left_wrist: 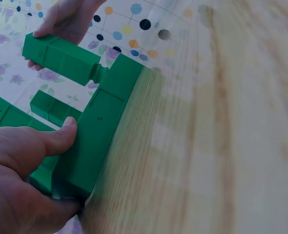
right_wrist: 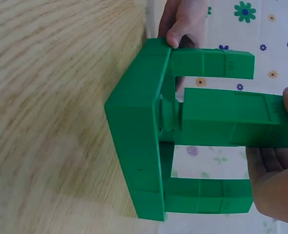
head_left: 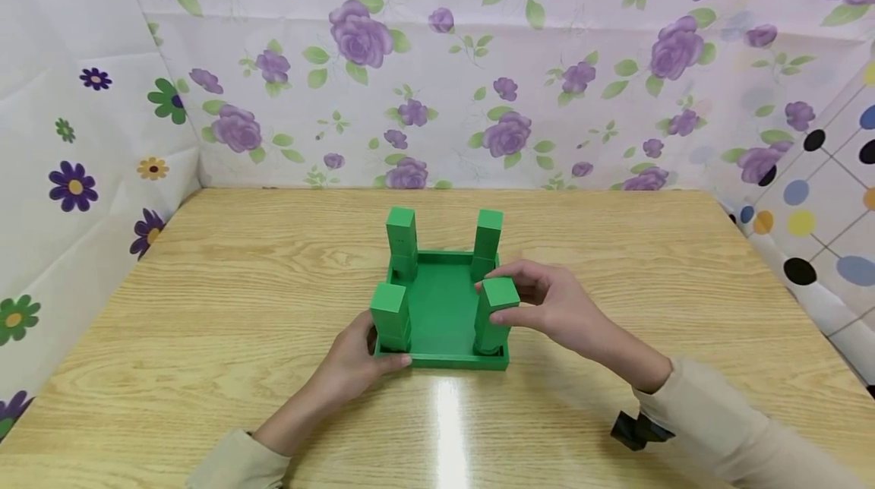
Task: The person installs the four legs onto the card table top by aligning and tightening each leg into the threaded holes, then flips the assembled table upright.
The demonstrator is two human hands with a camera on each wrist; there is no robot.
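Green was the tray [head_left: 446,361] the left hand [head_left: 353,364] gripped at its near-left corner, the right hand [head_left: 557,305] (I saw) pinching its near-right post [head_left: 491,332].

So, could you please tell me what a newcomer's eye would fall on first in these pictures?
Probably the green tray on the wooden table, with four tall green posts rising at its corners. Next, the right hand gripping the near right post near its top, and the left hand holding the tray's near left corner. Behind the table, the purple-flowered cloth stands out too.
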